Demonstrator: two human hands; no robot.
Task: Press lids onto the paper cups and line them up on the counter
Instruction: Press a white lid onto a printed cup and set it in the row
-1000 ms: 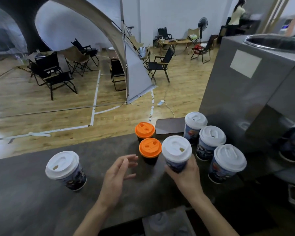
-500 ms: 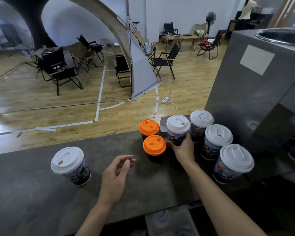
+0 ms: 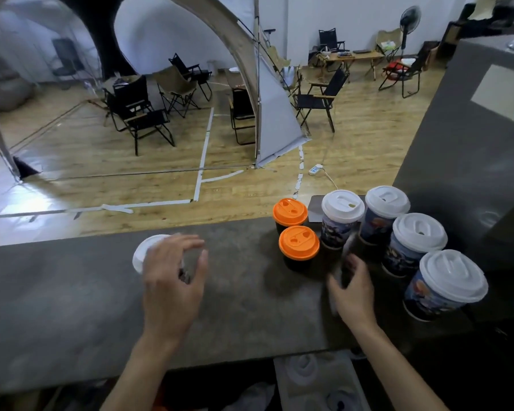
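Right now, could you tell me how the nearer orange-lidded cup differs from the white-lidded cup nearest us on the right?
The orange-lidded cup has an orange lid; the white-lidded cup has a white one. The orange-lidded cup is shorter, with a plain dark wall; the white-lidded cup is taller and carries a printed picture. Both stand upright on the counter with lids on.

Left hand (image 3: pixel 172 280) over lone cup (image 3: pixel 144 254), right hand (image 3: pixel 352 292) free

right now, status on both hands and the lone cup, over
Left hand arched over lone white-lidded cup, grip unclear. Right hand open, empty, beside four lidded cups. Two orange-lidded cups stand between.
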